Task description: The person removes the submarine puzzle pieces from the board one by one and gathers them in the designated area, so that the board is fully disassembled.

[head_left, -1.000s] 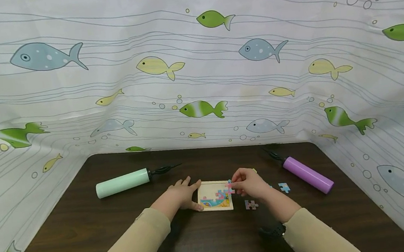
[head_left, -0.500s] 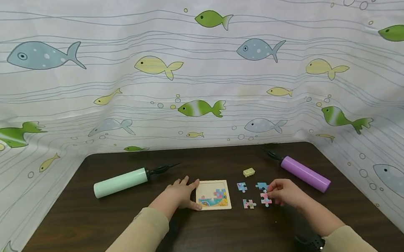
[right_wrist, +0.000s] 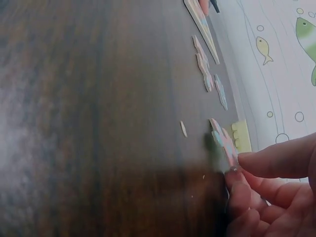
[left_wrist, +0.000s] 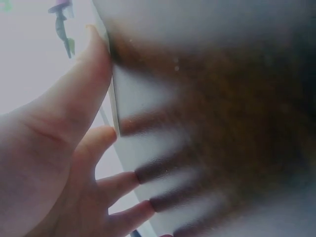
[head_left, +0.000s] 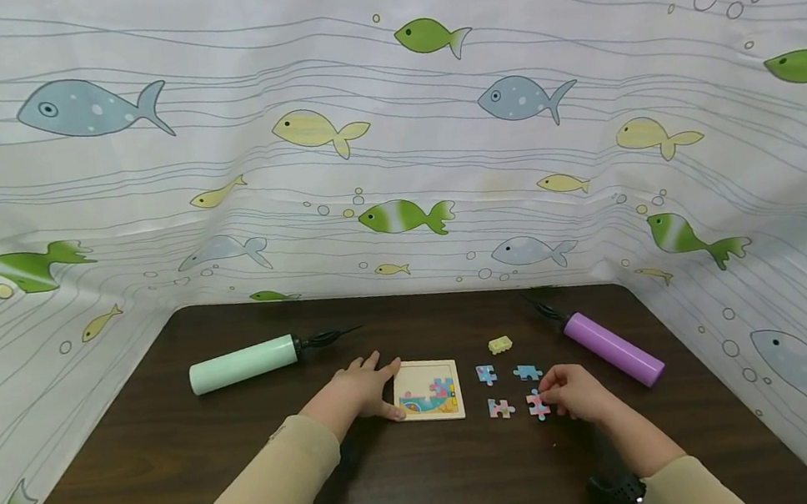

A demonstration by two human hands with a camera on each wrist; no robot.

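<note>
A square wooden puzzle tray [head_left: 423, 365] lies mid-table, its lower part filled with joined pieces of a colourful picture. My left hand [head_left: 365, 389] rests against the tray's left side with fingers spread; in the left wrist view the thumb [left_wrist: 94, 54] and fingertips lie along its edge. To the right, my right hand [head_left: 572, 393] pinches a pink puzzle piece [head_left: 538, 405] by its right side, between thumb and fingers, close over the table. Nearby lie a pink-and-white puzzle piece [head_left: 501, 408] and two blue ones, a left piece [head_left: 486, 374] and a right piece [head_left: 528, 372].
Behind the pieces sits a small pale yellow toy brick [head_left: 500, 345]. A mint-green hand pump [head_left: 243, 365] lies at the back left, a purple pump [head_left: 614, 349] at the right. A fish-patterned curtain [head_left: 392, 161] encloses the dark wooden table [head_left: 432, 484].
My right hand has carried the pink piece from over the tray's right edge out to the right, beside the loose pieces, then slightly lower. My left hand has stayed at the tray.
</note>
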